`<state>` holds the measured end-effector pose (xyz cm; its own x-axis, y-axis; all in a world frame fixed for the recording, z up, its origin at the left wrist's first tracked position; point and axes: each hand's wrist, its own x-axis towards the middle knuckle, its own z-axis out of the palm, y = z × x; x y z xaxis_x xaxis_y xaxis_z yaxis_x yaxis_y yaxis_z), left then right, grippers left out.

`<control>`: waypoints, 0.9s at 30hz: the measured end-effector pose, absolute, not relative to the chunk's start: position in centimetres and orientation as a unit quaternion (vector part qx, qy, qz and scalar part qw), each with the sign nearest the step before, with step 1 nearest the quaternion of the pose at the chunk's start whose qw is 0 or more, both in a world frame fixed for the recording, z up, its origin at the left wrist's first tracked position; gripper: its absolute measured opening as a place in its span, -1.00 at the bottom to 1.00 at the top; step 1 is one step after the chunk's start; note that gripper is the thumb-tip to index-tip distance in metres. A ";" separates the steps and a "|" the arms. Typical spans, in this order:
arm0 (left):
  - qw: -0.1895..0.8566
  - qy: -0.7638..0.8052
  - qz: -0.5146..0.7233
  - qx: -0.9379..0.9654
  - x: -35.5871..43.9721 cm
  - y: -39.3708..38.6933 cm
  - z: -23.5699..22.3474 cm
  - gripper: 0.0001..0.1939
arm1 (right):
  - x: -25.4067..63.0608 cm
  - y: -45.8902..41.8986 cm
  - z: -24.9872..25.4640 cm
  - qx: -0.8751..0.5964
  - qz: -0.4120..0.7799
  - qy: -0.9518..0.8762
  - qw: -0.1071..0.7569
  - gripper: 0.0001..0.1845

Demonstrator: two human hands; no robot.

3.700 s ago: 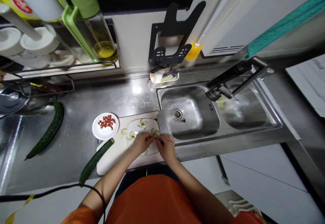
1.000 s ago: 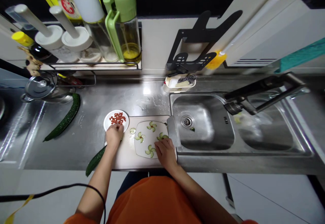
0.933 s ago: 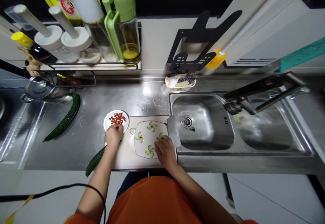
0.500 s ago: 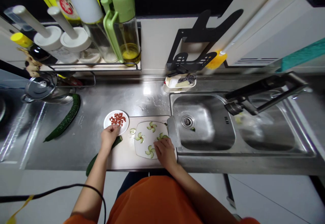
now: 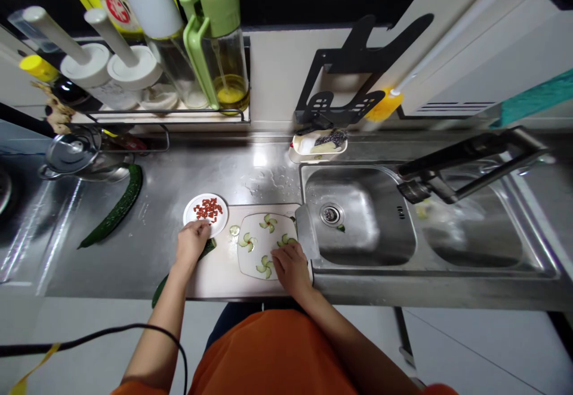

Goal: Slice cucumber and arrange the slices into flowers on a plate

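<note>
Red pieces (image 5: 208,209) lie scattered on a small round white dish (image 5: 190,211) just beyond the fingertips of my left hand (image 5: 193,241), straight ahead and a shade to the right. That hand reaches over the dish's near rim with its fingertips drawn together; whether a piece is caught between them, I cannot tell. The scatter shows no clear long axis.

To the right, past a lone cucumber slice (image 5: 234,230) on the pale cutting board (image 5: 215,278), sits a squarish plate (image 5: 257,252) bearing four green pinwheels (image 5: 268,223), set far, near, left and right. My right hand (image 5: 292,268) is the nearer one to it, fingers together and bent over its right side, partly covering the right pinwheel. My thumb is hidden, so I cannot say whether I grip the plate or merely rest on it.

Beneath my left forearm, a cut cucumber (image 5: 208,248) runs slantwise, its long axis pointing from the counter's front edge up toward the dish. A whole cucumber (image 5: 115,213) lies farther left, well apart from both hands, on the steel counter (image 5: 154,216).
</note>
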<state>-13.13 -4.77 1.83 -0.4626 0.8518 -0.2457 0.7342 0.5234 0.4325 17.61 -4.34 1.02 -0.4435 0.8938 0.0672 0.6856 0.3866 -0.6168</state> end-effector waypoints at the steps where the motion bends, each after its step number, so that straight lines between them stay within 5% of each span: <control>1: 0.217 0.847 0.135 0.466 -13.1 -4.6 1.8 -0.72 | 17.6 -4.4 1.0 -0.489 0.262 -0.808 0.200 -0.82; 20: 0.210 0.860 0.071 0.460 -11.3 -1.5 2.1 -0.75 | 17.9 -4.5 1.2 -0.490 0.266 -0.803 0.210 -0.84; 27: 0.252 0.865 0.142 0.409 -11.7 -1.7 2.0 -0.74 | 17.9 -4.5 0.8 -0.490 0.269 -0.802 0.210 -0.85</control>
<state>-11.69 -1.74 2.04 -0.5382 0.7794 -0.3207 0.6359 0.6252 0.4524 17.92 -4.52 0.82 -0.4308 0.8995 0.0729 0.6731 0.3740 -0.6379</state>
